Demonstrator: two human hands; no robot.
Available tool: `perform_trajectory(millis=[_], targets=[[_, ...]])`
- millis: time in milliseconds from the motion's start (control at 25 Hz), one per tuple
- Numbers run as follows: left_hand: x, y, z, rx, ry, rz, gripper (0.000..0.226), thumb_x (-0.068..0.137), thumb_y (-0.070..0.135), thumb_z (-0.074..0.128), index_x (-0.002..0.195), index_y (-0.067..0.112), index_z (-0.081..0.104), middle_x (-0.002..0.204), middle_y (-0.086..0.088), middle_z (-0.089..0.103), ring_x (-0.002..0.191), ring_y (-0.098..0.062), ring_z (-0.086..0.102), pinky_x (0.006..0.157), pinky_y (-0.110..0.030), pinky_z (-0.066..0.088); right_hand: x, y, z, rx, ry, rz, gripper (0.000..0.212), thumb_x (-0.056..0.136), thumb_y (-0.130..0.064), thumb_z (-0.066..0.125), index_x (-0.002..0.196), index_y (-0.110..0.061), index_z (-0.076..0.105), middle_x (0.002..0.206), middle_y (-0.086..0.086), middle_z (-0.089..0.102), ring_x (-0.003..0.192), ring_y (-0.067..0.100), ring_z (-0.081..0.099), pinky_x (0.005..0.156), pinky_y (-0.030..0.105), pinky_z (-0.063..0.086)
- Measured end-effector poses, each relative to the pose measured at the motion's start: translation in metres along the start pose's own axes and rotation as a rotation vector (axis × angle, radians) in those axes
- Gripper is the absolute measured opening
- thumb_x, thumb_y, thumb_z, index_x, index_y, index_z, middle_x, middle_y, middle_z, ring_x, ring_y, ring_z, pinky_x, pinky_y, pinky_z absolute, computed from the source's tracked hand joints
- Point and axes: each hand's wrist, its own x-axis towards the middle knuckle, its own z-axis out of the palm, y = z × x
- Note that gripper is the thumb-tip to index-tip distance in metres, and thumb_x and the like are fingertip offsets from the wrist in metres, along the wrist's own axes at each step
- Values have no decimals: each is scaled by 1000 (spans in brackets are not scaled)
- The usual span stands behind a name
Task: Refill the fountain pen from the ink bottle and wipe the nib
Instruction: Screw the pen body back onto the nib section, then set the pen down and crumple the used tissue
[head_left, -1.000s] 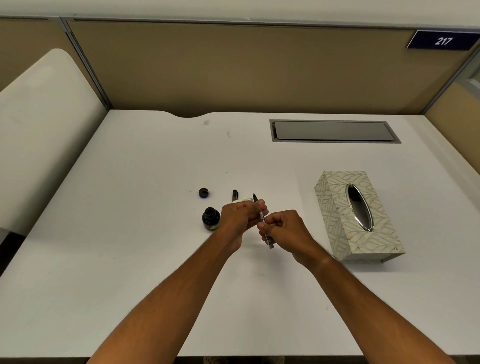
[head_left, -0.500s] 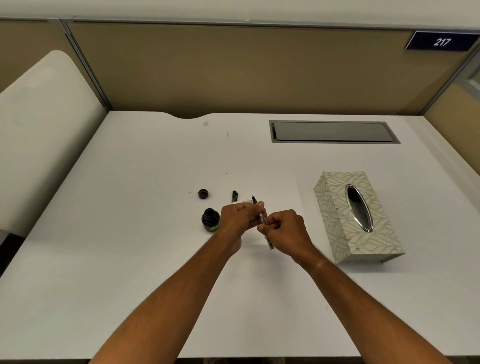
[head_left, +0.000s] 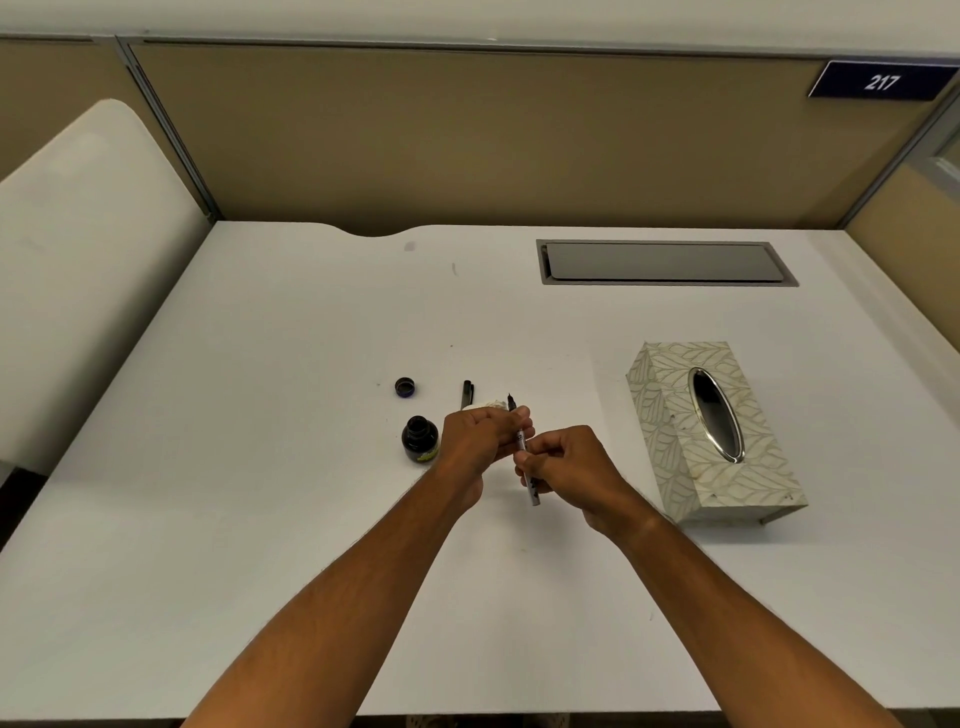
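Both hands met above the white desk (head_left: 260, 519), just in front of the person. The left hand (head_left: 480, 434) had its fingers curled around the front section of the fountain pen (head_left: 521, 441). The nib (head_left: 511, 400) projected past the left fingertips and pointed away from the person. The right hand (head_left: 566, 467) had its fingers curled around the rear section of the pen, and the thumb and forefinger pinched the barrel. The rear end of the pen projected below the right hand, toward the person. The pen lay at a slight tilt, nib end farther away and a little to the left.

The ink bottle (head_left: 420, 439) stood upright on the desk, just to the left of the left hand, with its mouth uncovered. The bottle cap (head_left: 404, 386) lay on the desk behind the bottle, apart from it. A dark pen cap (head_left: 467, 394) lay on the desk to the right of the bottle cap, its near end hidden by the left hand. A small piece of crumpled white tissue (head_left: 496, 403) showed just behind the left knuckles, between the pen cap and the nib; whether the hand touched it could not be determined.

A patterned tissue box (head_left: 670, 415) sat on the right part of the desk, well apart from the hands. A grey cable hatch (head_left: 665, 262) was set into the desk near its far edge.
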Motion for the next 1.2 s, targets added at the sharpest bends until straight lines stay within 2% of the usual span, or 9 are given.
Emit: perform_trajectory(millis=[160, 240, 320, 360, 480, 640, 880, 1080, 1200], targets=[[1, -2, 0, -55, -49, 17, 22, 84, 16, 70, 95, -3, 69, 98, -18, 71, 92, -25, 70, 77, -28, 58, 1, 5, -2, -55, 88, -66, 11, 83, -19, 76, 88, -8, 74, 77, 7, 73, 73, 22, 72, 73, 33, 61], [3, -4, -2, -80, -34, -12, 32, 85, 28, 68, 99, -1, 68, 99, -15, 72, 92, -22, 71, 81, -30, 57, 2, 9, -6, -108, 157, -84, 12, 83, -21, 77, 86, -9, 75, 74, 5, 73, 68, 15, 69, 67, 24, 58], [5, -5, -4, -70, -15, -46, 44, 84, 39, 66, 101, -1, 68, 99, -15, 73, 92, -21, 71, 85, -33, 56, 3, 13, -10, -177, 244, -79, 12, 83, -21, 76, 83, -9, 75, 66, 2, 70, 55, 5, 63, 55, 12, 49], [5, -6, -5, -57, -11, -56, 47, 85, 43, 65, 100, -2, 68, 99, -15, 73, 92, -20, 71, 85, -33, 55, 4, 16, -12, -209, 286, -69, 12, 82, -21, 76, 83, -9, 75, 63, 0, 69, 53, 4, 61, 52, 10, 45], [4, -8, -3, -31, -19, -73, 53, 86, 48, 59, 100, -3, 67, 100, -14, 72, 91, -20, 71, 85, -33, 55, 9, 26, -14, -293, 359, -22, 14, 82, -20, 76, 89, -8, 75, 67, 0, 68, 57, 11, 62, 54, 15, 42], [2, -12, -2, -39, -53, -102, 62, 88, 56, 49, 97, -3, 69, 101, -15, 73, 93, -22, 71, 88, -35, 54, 15, 40, -10, -426, 334, 21, 15, 84, -21, 73, 89, -7, 75, 81, 9, 74, 65, 17, 59, 52, 16, 35], [-1, -19, -3, 13, -81, -74, 67, 93, 55, 39, 95, -4, 69, 101, -17, 72, 93, -24, 70, 89, -36, 54, 24, 57, -5, -530, 321, 87, 17, 82, -21, 72, 75, -5, 74, 71, 9, 70, 64, 22, 57, 57, 22, 35], [-1, -22, -5, 51, -73, -54, 67, 94, 55, 38, 93, -4, 70, 99, -18, 72, 92, -25, 71, 89, -36, 54, 30, 64, -3, -563, 317, 63, 21, 83, -25, 74, 77, -4, 72, 74, 11, 71, 66, 23, 60, 61, 24, 39], [-3, -22, -5, 57, -68, -42, 69, 94, 55, 36, 94, -5, 70, 99, -18, 72, 93, -25, 71, 89, -36, 54, 31, 65, -4, -585, 312, 52, 23, 84, -26, 75, 76, -4, 68, 71, 8, 67, 67, 22, 60, 58, 23, 37]])
